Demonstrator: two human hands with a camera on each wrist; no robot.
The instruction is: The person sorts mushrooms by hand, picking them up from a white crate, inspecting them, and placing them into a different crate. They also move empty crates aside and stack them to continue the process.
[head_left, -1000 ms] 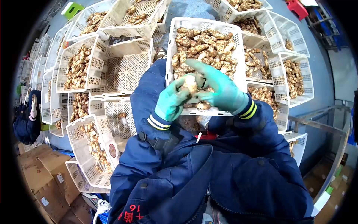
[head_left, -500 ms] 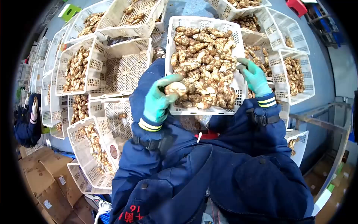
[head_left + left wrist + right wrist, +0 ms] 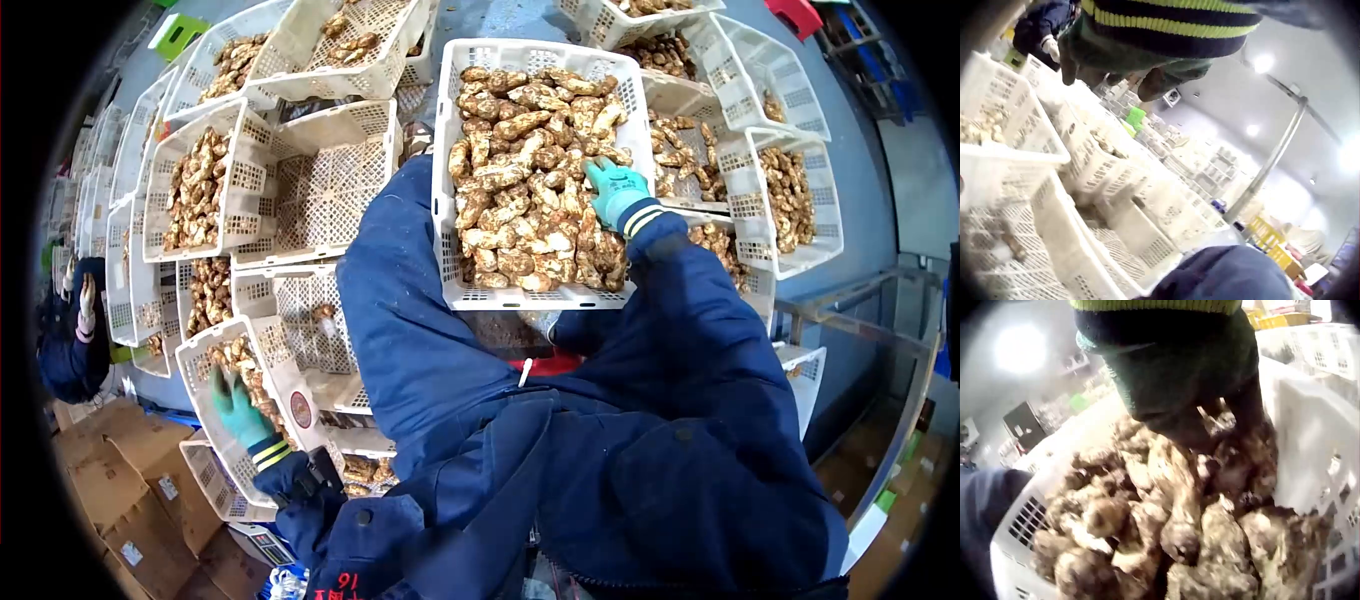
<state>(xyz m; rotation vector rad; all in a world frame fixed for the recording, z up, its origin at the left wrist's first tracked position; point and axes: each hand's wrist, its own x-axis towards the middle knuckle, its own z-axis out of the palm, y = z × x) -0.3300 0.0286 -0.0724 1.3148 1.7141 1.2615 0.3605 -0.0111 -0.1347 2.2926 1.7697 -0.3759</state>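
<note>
My right hand [image 3: 617,192], in a green glove, rests on the heap of mushrooms [image 3: 530,180] in the white crate [image 3: 446,294] in front of me. In the right wrist view its dark fingers reach down among the mushrooms [image 3: 1179,531]; I cannot tell whether they grip one. My left hand [image 3: 238,408], gloved alike, is over the tilted white crate [image 3: 305,408] at lower left, its fingers spread above the mushrooms [image 3: 236,356] there. In the left wrist view that glove [image 3: 1129,53] hangs with fingers apart and no mushroom between them.
More white crates stand on both sides, some holding mushrooms, such as the crate at far right [image 3: 738,190]. One at left [image 3: 335,190] shows its bare lattice floor. Cardboard boxes [image 3: 120,465] lie at lower left, a metal frame [image 3: 860,345] stands at right. Another person [image 3: 75,340] is at far left.
Both hands first met over the middle crate around a mushroom. My left hand then carried a mushroom left and is now at the lower-left crate without it. My right hand moved back onto the heap.
</note>
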